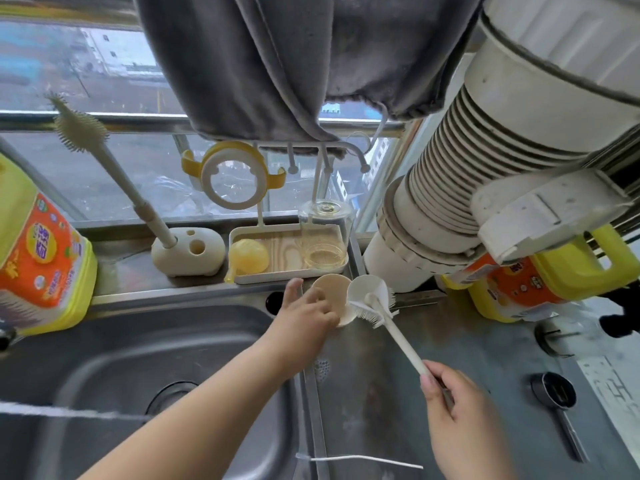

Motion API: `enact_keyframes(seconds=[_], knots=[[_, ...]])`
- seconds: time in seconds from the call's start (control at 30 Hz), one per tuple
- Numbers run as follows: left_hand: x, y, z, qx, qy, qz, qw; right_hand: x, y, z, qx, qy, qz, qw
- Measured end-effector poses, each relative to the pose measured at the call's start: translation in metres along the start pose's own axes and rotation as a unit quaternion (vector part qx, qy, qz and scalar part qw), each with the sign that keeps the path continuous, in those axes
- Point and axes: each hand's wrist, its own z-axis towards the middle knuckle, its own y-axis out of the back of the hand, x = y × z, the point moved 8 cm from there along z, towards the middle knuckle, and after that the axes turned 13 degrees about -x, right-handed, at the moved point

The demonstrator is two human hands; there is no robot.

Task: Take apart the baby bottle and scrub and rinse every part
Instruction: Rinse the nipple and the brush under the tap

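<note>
Two hands share the scrub: the left hand (304,311) pinches the cap (333,297) over the surface right of the sink (138,358), just near the tray (239,237). The right hand (457,407), fingers curled, holds the brush (372,301). Best to turn the cap slowly so the bristles reach every edge.

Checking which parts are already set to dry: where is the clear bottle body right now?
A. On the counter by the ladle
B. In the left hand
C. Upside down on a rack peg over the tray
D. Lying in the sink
C: the bottle body hangs mouth-down on a peg above the tray, while the left hand holds a beige cap.
</note>
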Motion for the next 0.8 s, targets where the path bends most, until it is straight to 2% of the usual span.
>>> enact_keyframes(seconds=[0.13,0.27,0.47,0.67,0.7,0.73,0.77,0.8], knots=[[0.005,0.026,-0.017,-0.053,0.008,-0.031,0.998,0.007,-0.006,-0.013,0.005,-0.005,0.014,1.0],[0.033,0.067,-0.076,-0.11,0.034,-0.061,0.991,0.034,-0.024,-0.032,0.027,0.03,0.015,0.999],[0.085,0.124,-0.197,-0.139,0.155,-0.044,0.977,0.106,-0.083,-0.081,0.142,0.076,0.006,0.987],[0.13,0.162,-0.269,-0.132,0.215,-0.043,0.967,0.173,-0.129,-0.134,0.233,0.154,-0.038,0.96],[0.137,0.168,-0.274,-0.135,0.252,-0.076,0.955,0.18,-0.132,-0.14,0.238,0.161,-0.046,0.957],[0.145,0.174,-0.281,-0.148,0.315,-0.131,0.928,0.185,-0.134,-0.145,0.241,0.167,-0.054,0.955],[0.153,0.177,-0.289,-0.166,0.392,-0.194,0.884,0.19,-0.134,-0.15,0.242,0.171,-0.06,0.953],[0.16,0.175,-0.298,-0.175,0.467,-0.265,0.825,0.193,-0.133,-0.153,0.24,0.174,-0.061,0.953]])
